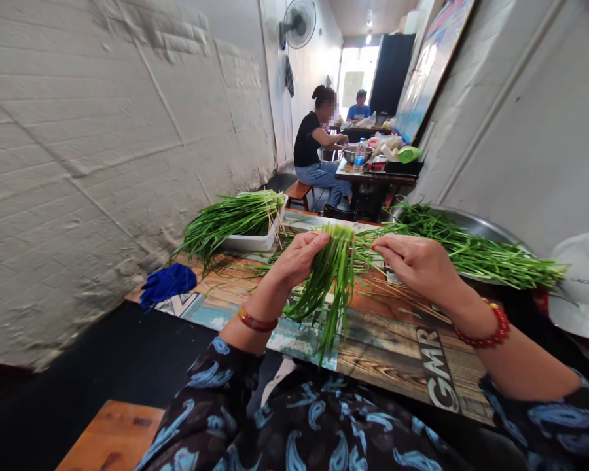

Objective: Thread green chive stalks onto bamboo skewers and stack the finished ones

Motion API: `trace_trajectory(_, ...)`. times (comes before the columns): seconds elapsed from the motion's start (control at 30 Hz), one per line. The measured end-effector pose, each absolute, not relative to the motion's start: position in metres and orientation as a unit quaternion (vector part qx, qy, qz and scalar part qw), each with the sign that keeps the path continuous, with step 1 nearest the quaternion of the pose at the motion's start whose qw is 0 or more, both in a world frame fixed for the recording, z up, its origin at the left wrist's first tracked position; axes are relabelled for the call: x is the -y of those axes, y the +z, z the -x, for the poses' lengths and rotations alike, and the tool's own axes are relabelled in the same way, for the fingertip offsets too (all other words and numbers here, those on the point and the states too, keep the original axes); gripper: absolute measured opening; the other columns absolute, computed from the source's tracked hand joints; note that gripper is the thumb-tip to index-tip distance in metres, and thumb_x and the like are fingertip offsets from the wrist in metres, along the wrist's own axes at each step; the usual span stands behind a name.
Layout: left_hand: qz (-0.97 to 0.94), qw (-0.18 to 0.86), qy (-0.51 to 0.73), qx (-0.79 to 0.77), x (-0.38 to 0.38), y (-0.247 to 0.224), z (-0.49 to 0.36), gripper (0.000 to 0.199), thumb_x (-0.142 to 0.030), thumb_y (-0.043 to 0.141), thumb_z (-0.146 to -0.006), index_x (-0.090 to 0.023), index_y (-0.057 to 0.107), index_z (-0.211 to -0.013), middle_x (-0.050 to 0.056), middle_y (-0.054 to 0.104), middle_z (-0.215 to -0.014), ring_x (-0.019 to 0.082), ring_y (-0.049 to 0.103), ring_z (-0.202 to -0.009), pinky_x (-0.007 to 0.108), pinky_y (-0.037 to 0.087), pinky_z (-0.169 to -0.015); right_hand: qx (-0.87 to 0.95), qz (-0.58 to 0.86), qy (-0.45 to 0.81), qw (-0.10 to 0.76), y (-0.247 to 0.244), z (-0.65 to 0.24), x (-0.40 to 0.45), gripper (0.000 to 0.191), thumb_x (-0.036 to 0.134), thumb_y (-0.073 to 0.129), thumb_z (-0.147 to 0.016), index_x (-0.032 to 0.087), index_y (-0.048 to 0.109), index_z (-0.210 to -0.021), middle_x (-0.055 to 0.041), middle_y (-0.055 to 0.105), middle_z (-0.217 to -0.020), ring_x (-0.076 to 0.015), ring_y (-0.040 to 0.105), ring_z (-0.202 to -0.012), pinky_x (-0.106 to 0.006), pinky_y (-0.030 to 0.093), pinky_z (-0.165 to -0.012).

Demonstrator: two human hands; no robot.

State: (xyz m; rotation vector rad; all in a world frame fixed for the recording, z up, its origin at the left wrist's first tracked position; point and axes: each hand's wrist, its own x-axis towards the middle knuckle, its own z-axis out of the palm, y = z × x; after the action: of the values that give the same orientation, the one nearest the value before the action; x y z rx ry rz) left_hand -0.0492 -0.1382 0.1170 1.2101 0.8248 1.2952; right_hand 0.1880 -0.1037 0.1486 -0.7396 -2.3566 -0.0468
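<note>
Above the near side of the table, my left hand [298, 256] is closed round a bunch of Chinese chives [332, 278], near its pale cut ends, and the green leaves hang down. To the right of the bunch, my right hand [417, 263] has its thumb and fingers pinched together, level with the pale ends. What lies in that pinch is too thin to make out. Several thin bamboo skewers [405, 291] lie on the table below my right hand. Loose chive leaves are scattered behind the bunch.
A white plastic tub [250, 243] heaped with chives and skewers stands at the left. More chives fill a large metal basin [493, 226] at the right. A blue glove [169, 284] lies on the wood-patterned table [383, 347]. Two people sit at tables farther back.
</note>
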Motion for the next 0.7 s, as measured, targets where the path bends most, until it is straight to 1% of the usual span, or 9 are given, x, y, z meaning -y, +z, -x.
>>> trace_trajectory(0.2, -0.505, 0.596, 0.548, -0.299, 0.1344, 0.1126, 0.0520, 0.040, -0.051, 0.071, -0.079, -0.011, 0.071, -0.084, 0.007, 0.073, -0.077, 0.013, 0.066, -0.066, 0.025, 0.052, -0.065, 0.899, 0.284, 0.010, 0.334, 0.1481, -0.1845, 0.1006, 0.027, 0.027, 0.047, -0.096, 0.018, 0.070, -0.089, -0.0075, 0.075, -0.087, -0.0214, 0.069, -0.079, -0.031, 0.048, -0.073)
trace_trajectory(0.33, -0.494, 0.612, 0.541, -0.297, 0.1356, 0.1111, 0.0522, 0.042, -0.050, 0.072, -0.079, -0.010, 0.073, -0.094, 0.010, 0.075, -0.084, 0.017, 0.070, -0.073, 0.028, 0.054, -0.070, 0.911, 0.273, 0.082, 0.297, 0.1521, -0.1850, 0.0960, 0.026, 0.029, 0.048, -0.095, 0.018, 0.070, -0.085, -0.0029, 0.070, -0.074, -0.0169, 0.064, -0.066, -0.028, 0.044, -0.064)
trace_trajectory(0.4, -0.487, 0.613, 0.543, -0.303, 0.1373, 0.1107, 0.0513, 0.044, -0.049, 0.074, -0.076, -0.011, 0.073, -0.097, 0.011, 0.076, -0.086, 0.018, 0.071, -0.076, 0.028, 0.054, -0.072, 0.914, 0.275, 0.091, 0.284, 0.1536, -0.1858, 0.0960, 0.027, 0.029, 0.048, -0.096, 0.018, 0.069, -0.085, -0.0018, 0.068, -0.070, -0.0161, 0.062, -0.064, -0.027, 0.043, -0.063)
trace_trajectory(0.5, -0.486, 0.620, 0.543, -0.289, 0.1393, 0.1102, 0.0486, 0.047, -0.049, 0.077, -0.073, -0.011, 0.073, -0.099, 0.012, 0.076, -0.089, 0.021, 0.072, -0.081, 0.029, 0.056, -0.073, 0.914, 0.277, 0.060, 0.291, 0.1524, -0.1873, 0.0993, 0.028, 0.030, 0.045, -0.097, 0.018, 0.069, -0.087, -0.0040, 0.070, -0.076, -0.0176, 0.064, -0.071, -0.028, 0.044, -0.068)
trace_trajectory(0.6, -0.494, 0.640, 0.524, -0.269, 0.1392, 0.1090, 0.0455, 0.049, -0.053, 0.072, -0.077, -0.010, 0.073, -0.101, 0.015, 0.076, -0.092, 0.024, 0.073, -0.083, 0.031, 0.057, -0.073, 0.913, 0.278, 0.033, 0.298, 0.1482, -0.1888, 0.1032, 0.029, 0.031, 0.044, -0.098, 0.020, 0.069, -0.089, -0.0055, 0.072, -0.080, -0.0187, 0.066, -0.074, -0.028, 0.045, -0.070)
trace_trajectory(0.7, -0.502, 0.645, 0.510, -0.269, 0.1380, 0.1071, 0.0439, 0.048, -0.052, 0.070, -0.080, -0.010, 0.073, -0.103, 0.015, 0.076, -0.090, 0.023, 0.073, -0.079, 0.030, 0.058, -0.070, 0.912, 0.286, 0.027, 0.293, 0.1440, -0.1899, 0.1046, 0.028, 0.031, 0.045, -0.097, 0.020, 0.070, -0.090, -0.0058, 0.072, -0.080, -0.0189, 0.066, -0.074, -0.027, 0.046, -0.069)
